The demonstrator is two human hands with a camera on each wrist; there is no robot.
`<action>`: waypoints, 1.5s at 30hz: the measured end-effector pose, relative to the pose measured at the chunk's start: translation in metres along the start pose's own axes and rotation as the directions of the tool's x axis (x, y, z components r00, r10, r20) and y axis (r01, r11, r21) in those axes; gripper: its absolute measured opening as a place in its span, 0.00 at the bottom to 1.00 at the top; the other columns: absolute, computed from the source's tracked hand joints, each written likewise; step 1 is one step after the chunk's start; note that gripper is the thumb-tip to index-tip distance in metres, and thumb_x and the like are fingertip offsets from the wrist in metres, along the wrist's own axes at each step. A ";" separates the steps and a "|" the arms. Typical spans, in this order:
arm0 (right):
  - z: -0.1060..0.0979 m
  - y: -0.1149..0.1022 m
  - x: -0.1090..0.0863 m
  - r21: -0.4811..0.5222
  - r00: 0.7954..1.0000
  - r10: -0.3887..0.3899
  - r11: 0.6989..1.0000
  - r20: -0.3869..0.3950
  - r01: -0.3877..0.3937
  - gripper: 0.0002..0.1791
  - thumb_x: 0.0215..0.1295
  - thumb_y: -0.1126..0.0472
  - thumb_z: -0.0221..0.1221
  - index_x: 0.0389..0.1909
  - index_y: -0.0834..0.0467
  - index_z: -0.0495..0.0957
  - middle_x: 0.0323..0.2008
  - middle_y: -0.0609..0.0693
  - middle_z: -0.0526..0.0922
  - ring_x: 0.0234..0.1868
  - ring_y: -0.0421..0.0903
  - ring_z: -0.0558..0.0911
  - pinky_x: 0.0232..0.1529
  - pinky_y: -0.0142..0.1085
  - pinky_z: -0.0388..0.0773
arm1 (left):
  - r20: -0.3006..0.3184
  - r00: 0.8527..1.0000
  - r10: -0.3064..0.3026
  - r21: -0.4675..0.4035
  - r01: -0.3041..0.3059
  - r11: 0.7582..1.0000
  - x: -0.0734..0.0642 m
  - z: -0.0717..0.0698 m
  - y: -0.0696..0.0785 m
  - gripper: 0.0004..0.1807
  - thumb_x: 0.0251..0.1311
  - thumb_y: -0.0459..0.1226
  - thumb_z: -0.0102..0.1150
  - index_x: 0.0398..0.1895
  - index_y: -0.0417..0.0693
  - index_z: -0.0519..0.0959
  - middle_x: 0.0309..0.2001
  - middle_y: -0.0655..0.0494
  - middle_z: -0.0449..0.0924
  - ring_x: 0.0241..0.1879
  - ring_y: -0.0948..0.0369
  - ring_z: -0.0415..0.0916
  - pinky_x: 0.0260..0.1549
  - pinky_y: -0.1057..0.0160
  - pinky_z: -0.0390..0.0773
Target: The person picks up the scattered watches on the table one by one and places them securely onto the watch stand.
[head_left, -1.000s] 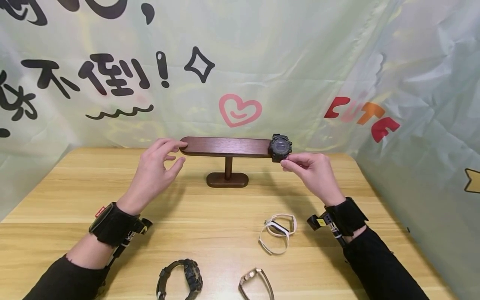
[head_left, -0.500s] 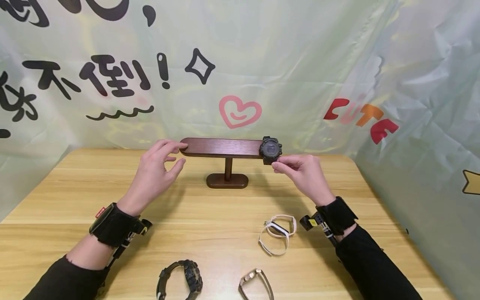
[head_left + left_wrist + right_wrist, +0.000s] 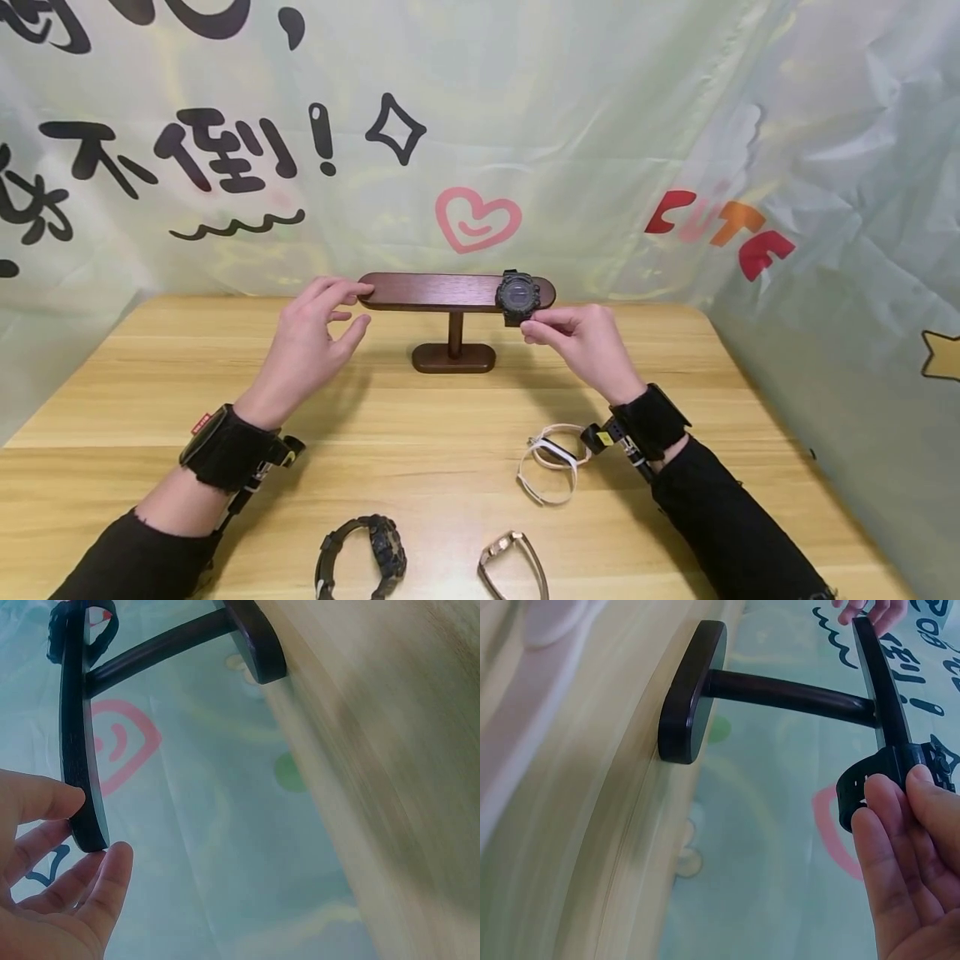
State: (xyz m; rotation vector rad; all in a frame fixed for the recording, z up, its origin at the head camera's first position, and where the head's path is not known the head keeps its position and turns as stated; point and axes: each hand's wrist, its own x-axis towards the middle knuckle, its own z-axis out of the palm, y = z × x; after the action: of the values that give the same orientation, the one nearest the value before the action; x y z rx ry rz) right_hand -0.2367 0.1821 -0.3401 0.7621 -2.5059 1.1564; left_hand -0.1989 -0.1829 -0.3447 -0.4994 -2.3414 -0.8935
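The left hand (image 3: 311, 337) has its fingers apart, one fingertip touching the rounded left end of the wooden stand (image 3: 435, 290), the thumb lower and off the bar. Nearer the front of the table (image 3: 187, 367) lies a dark watch (image 3: 387, 552), well apart from both hands. The stand's base sits near the table's far edge. A long stretch of bar runs between the left fingertips and the black watch (image 3: 518, 294), whose strap loops around the bar just short of its right tip. A gold watch (image 3: 501, 547) and white bands (image 3: 556, 452) lie nearer the front. The right hand (image 3: 581, 342) pinches the black watch's lower strap, well inside the table's right edge.
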 end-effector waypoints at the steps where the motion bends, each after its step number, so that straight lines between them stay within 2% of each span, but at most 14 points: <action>1: 0.001 -0.001 0.001 0.004 1.000 0.000 1.000 0.003 0.000 0.07 0.73 0.57 0.69 0.42 0.53 0.94 0.33 0.48 0.94 0.37 0.51 0.93 0.40 0.27 0.86 | -0.001 1.000 0.000 -0.001 0.000 1.000 0.000 0.000 0.000 0.19 0.67 0.25 0.67 0.61 0.38 0.83 0.58 0.41 0.81 0.55 0.46 0.83 0.52 0.47 0.90; 13: 0.012 -0.011 0.006 0.019 1.000 0.012 1.000 0.023 -0.012 0.09 0.73 0.56 0.68 0.43 0.55 0.94 0.33 0.49 0.94 0.38 0.46 0.94 0.39 0.25 0.83 | -0.009 1.000 0.008 -0.007 -0.008 1.000 -0.001 0.000 0.000 0.19 0.67 0.25 0.67 0.60 0.38 0.83 0.57 0.41 0.82 0.54 0.43 0.83 0.51 0.45 0.90; 20: 0.018 -0.018 0.010 0.004 1.000 -0.001 1.000 0.027 0.001 0.09 0.73 0.56 0.69 0.42 0.54 0.94 0.31 0.48 0.94 0.35 0.43 0.94 0.33 0.25 0.77 | -0.008 1.000 0.004 -0.005 -0.004 1.000 -0.001 0.000 -0.001 0.19 0.67 0.25 0.67 0.61 0.38 0.83 0.58 0.41 0.81 0.55 0.44 0.83 0.51 0.45 0.90; 28: 0.024 -0.022 0.015 0.007 0.999 -0.011 1.000 0.033 0.011 0.08 0.73 0.58 0.69 0.40 0.55 0.95 0.32 0.48 0.94 0.35 0.42 0.94 0.38 0.25 0.85 | -0.010 1.000 0.008 -0.005 -0.008 1.000 -0.001 0.000 -0.001 0.19 0.67 0.26 0.67 0.61 0.38 0.83 0.57 0.41 0.82 0.54 0.45 0.84 0.52 0.46 0.90; 34: 0.030 -0.024 0.017 0.030 0.999 0.006 1.000 0.048 -0.008 0.07 0.72 0.58 0.69 0.41 0.56 0.95 0.33 0.49 0.94 0.36 0.42 0.94 0.45 0.34 0.90 | -0.008 1.000 0.008 -0.005 -0.008 1.000 -0.001 0.000 0.000 0.19 0.67 0.26 0.67 0.61 0.38 0.83 0.57 0.41 0.82 0.54 0.45 0.84 0.51 0.45 0.90; 38: 0.032 -0.025 0.018 0.056 0.998 0.013 0.998 0.056 -0.016 0.07 0.72 0.59 0.70 0.42 0.57 0.94 0.34 0.51 0.94 0.37 0.45 0.94 0.49 0.39 0.90 | -0.006 1.000 0.003 -0.004 -0.003 1.000 -0.001 0.000 0.000 0.19 0.67 0.26 0.67 0.61 0.38 0.83 0.57 0.41 0.82 0.54 0.45 0.84 0.51 0.45 0.90; 45: 0.035 -0.028 0.020 0.082 0.998 0.015 0.996 0.065 -0.020 0.08 0.71 0.59 0.70 0.43 0.58 0.94 0.36 0.52 0.95 0.38 0.47 0.95 0.50 0.39 0.90 | -0.008 1.000 0.006 -0.007 -0.006 1.000 0.000 0.000 -0.001 0.19 0.67 0.26 0.67 0.61 0.39 0.83 0.57 0.42 0.82 0.54 0.45 0.84 0.51 0.45 0.90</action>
State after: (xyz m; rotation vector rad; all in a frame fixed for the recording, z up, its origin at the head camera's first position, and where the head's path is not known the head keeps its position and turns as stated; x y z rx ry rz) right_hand -0.2382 0.1332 -0.3368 0.8125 -2.5354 1.2683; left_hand -0.1990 -0.1834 -0.3455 -0.5042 -2.3295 -0.9000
